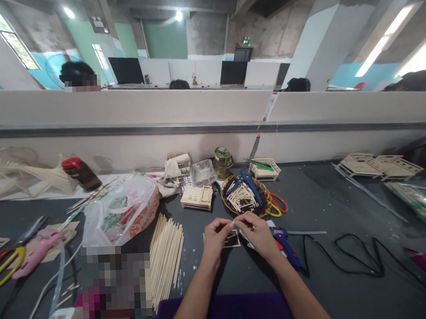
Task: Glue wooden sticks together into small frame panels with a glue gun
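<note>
My left hand (pixel 216 232) and my right hand (pixel 256 233) meet fingertip to fingertip above the dark table. Both are closed in a pinch; whatever sits between the fingers is too small to make out. Just beneath them lies a small wooden stick frame (pixel 232 239), partly hidden by the hands. To the right of my right hand rests a blue glue gun (pixel 288 250). Beyond the hands stands a yellow-rimmed basket (pixel 225 207) with short cut sticks (pixel 241 197) and blue-handled pliers (pixel 251 183) in it. Long wooden sticks (pixel 166 255) lie in a bundle to the left.
A small wooden model (pixel 197 198) stands left of the basket, near a white plastic bag (pixel 121 210). Scissors (pixel 279 203) lie by the basket. A black cable (pixel 358 263) loops across the right side. Far left is a pink glue gun (pixel 42 249). A low partition (pixel 126 107) closes the back.
</note>
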### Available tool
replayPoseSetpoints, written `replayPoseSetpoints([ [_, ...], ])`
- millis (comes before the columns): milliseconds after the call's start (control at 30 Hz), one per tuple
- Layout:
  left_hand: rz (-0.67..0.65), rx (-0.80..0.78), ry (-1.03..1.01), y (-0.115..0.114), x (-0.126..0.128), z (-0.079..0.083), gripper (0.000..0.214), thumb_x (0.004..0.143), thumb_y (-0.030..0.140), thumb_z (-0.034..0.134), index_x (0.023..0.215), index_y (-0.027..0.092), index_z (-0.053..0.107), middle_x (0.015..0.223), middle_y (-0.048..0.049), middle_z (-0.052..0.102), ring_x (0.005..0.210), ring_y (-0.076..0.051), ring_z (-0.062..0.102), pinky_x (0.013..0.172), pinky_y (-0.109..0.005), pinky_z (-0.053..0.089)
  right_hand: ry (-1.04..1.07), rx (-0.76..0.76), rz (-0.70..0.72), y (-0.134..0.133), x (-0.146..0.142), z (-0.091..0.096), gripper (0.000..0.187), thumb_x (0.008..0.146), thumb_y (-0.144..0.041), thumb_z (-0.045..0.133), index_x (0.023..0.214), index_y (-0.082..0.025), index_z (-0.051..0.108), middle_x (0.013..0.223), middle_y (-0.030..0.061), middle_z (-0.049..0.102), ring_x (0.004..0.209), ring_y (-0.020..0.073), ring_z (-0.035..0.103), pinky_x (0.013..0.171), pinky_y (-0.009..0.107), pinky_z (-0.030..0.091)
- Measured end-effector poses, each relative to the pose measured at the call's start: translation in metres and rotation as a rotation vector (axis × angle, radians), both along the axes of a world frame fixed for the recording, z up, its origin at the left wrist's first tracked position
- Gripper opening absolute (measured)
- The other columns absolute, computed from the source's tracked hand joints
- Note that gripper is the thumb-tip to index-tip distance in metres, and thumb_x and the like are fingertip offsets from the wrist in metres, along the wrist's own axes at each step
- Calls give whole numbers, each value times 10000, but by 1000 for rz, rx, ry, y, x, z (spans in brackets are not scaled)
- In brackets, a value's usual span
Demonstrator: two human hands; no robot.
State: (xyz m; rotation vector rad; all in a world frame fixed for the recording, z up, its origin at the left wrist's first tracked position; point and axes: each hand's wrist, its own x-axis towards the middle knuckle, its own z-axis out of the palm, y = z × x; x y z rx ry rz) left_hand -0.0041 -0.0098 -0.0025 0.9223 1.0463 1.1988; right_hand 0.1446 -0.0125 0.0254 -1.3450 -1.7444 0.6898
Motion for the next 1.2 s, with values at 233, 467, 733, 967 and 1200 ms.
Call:
replayPoseSetpoints([
  [233,-10,2,3,0,-1,0,263,666,388,748,762,145,726,709,-45,658,645,-136,546,624,-246,411,-6,-12,-2,0,0,0,180,865,-314,545,789,-212,673,778,28,634,734,169,570,660,271,416],
  [467,-41,-38,16,2,-3,3,286,629,390,771,781,150,732,726,-51,668,618,-130,551,597,-244,416,-50,-30,8,1,2,3,178,868,-296,538,788,-213,674,779,26,631,756,170,571,682,274,415],
  [733,-32,65,160,2,-6,2,224,662,356,745,731,143,736,720,-48,643,659,-140,547,625,-241,414,-154,-8,33,1,2,4,200,877,-311,527,802,-213,684,783,29,632,789,173,576,729,281,419],
  [967,13,-94,28,6,-5,-6,273,625,373,771,740,131,712,616,-4,576,499,-67,438,478,-187,330,-250,42,-151,19,41,4,242,901,-324,459,919,-212,673,958,48,681,927,187,599,831,299,427],
  [1200,63,-177,-125,7,-5,-11,325,597,395,797,754,129,698,519,42,479,428,-30,373,425,-159,265,-801,-14,-304,50,79,7,242,906,-278,431,923,-231,668,948,27,680,909,169,601,754,250,417],
])
